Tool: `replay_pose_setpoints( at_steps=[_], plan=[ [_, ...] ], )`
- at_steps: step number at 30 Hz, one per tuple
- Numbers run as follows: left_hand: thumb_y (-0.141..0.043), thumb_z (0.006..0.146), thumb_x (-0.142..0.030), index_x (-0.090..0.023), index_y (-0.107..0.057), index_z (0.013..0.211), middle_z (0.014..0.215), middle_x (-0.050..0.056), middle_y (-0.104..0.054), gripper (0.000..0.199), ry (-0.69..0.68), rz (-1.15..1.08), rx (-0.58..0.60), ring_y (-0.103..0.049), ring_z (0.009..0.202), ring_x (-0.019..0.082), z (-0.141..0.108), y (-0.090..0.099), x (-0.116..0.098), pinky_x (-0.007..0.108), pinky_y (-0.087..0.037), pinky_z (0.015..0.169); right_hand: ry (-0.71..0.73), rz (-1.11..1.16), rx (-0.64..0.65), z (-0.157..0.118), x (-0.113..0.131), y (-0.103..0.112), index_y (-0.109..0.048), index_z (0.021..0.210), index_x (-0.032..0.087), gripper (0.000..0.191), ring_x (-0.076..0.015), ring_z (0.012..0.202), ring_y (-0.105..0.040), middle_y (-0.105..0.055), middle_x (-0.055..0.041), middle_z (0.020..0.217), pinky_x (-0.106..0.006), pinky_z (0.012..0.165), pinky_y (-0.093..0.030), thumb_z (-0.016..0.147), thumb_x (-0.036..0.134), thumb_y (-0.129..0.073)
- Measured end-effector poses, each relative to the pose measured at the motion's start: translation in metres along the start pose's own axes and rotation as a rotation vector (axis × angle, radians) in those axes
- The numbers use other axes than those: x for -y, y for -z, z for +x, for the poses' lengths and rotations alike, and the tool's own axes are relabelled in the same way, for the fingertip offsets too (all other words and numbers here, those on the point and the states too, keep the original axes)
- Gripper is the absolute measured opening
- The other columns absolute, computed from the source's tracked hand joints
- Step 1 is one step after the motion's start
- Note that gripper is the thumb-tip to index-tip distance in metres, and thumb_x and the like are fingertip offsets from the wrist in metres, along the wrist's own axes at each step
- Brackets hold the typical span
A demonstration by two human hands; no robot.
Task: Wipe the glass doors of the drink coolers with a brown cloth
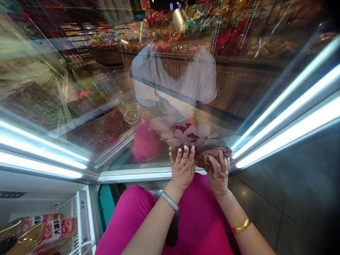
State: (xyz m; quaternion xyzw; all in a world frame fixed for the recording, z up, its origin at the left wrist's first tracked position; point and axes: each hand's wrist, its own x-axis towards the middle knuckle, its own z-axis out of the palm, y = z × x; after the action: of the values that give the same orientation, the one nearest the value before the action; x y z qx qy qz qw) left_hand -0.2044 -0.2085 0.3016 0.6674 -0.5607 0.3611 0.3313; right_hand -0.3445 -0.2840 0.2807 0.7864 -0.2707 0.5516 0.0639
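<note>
Before me stands a large glass door (111, 148) with bright reflections across it. My left hand (183, 168) lies flat against the low part of the pane, fingers stretched out, a pale bangle on its wrist. To the right of it, my right hand (219, 173) has its fingers curled over a crumpled brown cloth (212, 157), which is pressed on the glass near the lower right corner. A gold bracelet is on that wrist. The palm side of the right hand is hidden.
Light strips (39, 164) glow at the left, with more light strips (289, 131) along the right. A white wire shelf (75, 226) holds several packaged foods (47, 226) at the lower left. Dark floor tiles (262, 202) lie to the right. Shop displays show in the glass.
</note>
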Motion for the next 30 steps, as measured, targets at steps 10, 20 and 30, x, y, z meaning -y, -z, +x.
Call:
replay_pose_setpoints(
  at_steps=[10,20,30],
  plan=[
    [-0.048,0.097,-0.021,-0.017,-0.013,0.165,0.17,0.008,-0.013,0.076,0.054,0.018,0.035,0.001,0.161,0.022,-0.004,0.017,0.023,0.049,0.004,0.133,0.071,0.078,0.005,0.013,0.04,-0.022,-0.064,0.125,0.029,0.052,-0.0303,0.155,-0.032,-0.046,-0.0059,0.158,-0.057,0.123,-0.04,0.081,0.001,-0.062],
    [-0.05,0.099,-0.017,-0.022,-0.012,0.165,0.172,0.007,-0.009,0.077,0.098,0.01,-0.042,0.003,0.161,0.023,0.014,0.032,0.052,0.05,0.002,0.133,-0.016,0.075,-0.09,0.056,0.063,-0.026,-0.06,0.137,0.029,0.059,-0.0342,0.153,-0.034,-0.041,-0.0095,0.162,-0.064,0.124,-0.034,0.083,0.005,-0.059],
    [-0.05,0.099,-0.017,-0.023,-0.011,0.165,0.17,0.009,-0.014,0.077,0.088,0.084,-0.029,-0.004,0.161,0.023,0.015,0.042,0.072,0.052,-0.004,0.133,0.013,0.139,-0.093,0.064,0.072,-0.032,-0.06,0.135,0.026,0.057,-0.03,0.151,-0.036,-0.047,-0.0105,0.157,-0.058,0.125,-0.035,0.084,0.001,-0.056]
  ],
)
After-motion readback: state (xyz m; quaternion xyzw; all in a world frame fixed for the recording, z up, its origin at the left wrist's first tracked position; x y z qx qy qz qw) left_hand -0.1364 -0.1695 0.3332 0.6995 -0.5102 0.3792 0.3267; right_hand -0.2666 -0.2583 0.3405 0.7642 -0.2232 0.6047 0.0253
